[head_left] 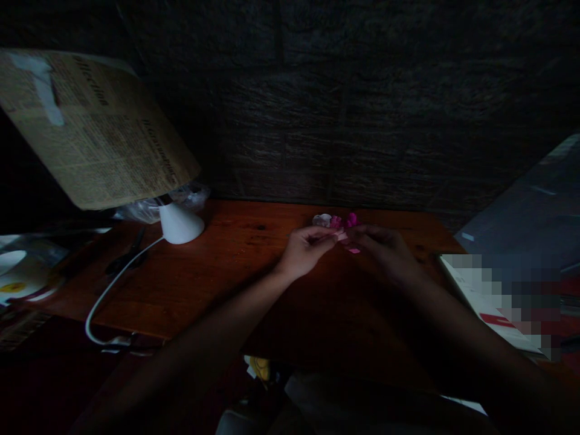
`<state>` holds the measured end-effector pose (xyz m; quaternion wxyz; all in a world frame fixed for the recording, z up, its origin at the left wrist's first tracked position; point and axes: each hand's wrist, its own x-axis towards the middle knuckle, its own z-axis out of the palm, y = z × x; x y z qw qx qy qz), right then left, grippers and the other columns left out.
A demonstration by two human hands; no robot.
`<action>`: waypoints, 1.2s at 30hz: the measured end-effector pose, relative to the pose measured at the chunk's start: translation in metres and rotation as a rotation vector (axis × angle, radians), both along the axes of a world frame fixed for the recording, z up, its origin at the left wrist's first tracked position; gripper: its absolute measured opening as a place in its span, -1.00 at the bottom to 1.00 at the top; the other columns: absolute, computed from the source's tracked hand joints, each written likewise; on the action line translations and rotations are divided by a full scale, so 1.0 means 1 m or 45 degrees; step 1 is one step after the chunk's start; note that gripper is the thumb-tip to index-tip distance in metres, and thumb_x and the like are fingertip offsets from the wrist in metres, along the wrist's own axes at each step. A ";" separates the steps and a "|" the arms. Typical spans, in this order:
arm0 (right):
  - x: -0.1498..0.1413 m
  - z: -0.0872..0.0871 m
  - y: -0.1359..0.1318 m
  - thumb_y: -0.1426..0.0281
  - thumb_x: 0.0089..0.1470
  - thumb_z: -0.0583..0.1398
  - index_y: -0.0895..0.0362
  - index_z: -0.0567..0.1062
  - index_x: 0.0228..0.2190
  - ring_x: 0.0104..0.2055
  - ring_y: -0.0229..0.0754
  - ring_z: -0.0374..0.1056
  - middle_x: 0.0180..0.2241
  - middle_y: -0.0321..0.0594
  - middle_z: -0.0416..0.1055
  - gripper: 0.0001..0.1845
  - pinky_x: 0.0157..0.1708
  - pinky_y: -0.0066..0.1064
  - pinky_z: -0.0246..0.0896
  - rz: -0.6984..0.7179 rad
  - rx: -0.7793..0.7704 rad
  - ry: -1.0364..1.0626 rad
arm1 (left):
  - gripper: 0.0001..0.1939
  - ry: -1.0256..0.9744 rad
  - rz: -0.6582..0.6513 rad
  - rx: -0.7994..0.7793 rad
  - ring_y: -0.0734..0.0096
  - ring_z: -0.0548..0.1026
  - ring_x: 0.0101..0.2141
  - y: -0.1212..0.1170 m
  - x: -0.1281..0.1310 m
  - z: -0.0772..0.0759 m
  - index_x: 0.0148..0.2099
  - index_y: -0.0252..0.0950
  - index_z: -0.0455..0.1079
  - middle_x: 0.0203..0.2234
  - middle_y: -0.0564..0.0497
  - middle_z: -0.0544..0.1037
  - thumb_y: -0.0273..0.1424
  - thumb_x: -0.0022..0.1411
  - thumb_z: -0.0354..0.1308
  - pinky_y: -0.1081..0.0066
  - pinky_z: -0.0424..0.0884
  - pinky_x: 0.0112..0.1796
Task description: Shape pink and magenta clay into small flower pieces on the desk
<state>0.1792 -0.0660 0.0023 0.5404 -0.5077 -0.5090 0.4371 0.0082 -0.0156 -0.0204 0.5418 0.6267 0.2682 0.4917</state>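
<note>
Pink piece (341, 236) partly hidden by your fingers
Your right hand's (385, 244) fingertips are lost in shadow; blocky pixels mask part of the white printed cover (466, 287); the left edge crops your newspaper-print lampshade (104, 133) and white cup (18, 272).

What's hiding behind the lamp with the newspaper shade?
Some crumpled clear plastic pokes out behind the lamp, and there's a dark wall farther back. The shade and base cover the rest, so I can't tell.
</note>
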 end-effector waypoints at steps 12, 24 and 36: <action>0.003 0.003 0.000 0.01 -0.20 0.42 0.08 0.68 -0.40 -0.34 -0.14 0.47 -0.40 -0.18 0.61 -0.58 -0.27 -0.32 0.35 0.024 0.033 -0.114 | -0.78 0.046 -0.012 0.199 0.29 0.63 -0.18 -0.006 0.000 -0.002 -0.17 -0.28 0.61 -0.20 -0.09 0.67 -0.36 0.11 0.31 0.28 0.50 -0.06; 0.001 0.001 0.001 0.01 -0.19 0.40 0.11 0.65 -0.45 -0.37 -0.14 0.46 -0.44 -0.18 0.59 -0.58 -0.26 -0.29 0.36 -0.003 0.014 -0.109 | -0.83 0.092 0.025 0.203 0.31 0.63 -0.24 -0.009 0.000 0.005 -0.22 -0.31 0.60 -0.26 -0.09 0.68 -0.38 0.11 0.32 0.34 0.51 -0.14; 0.000 0.005 0.000 0.07 -0.22 0.43 0.11 0.63 -0.49 -0.42 -0.19 0.40 -0.47 -0.21 0.56 -0.63 -0.33 -0.33 0.30 -0.040 0.054 -0.107 | -0.76 0.006 -0.027 0.068 0.36 0.59 -0.26 -0.008 0.002 0.003 -0.23 -0.31 0.61 -0.28 -0.07 0.68 -0.27 0.07 0.35 0.38 0.46 -0.17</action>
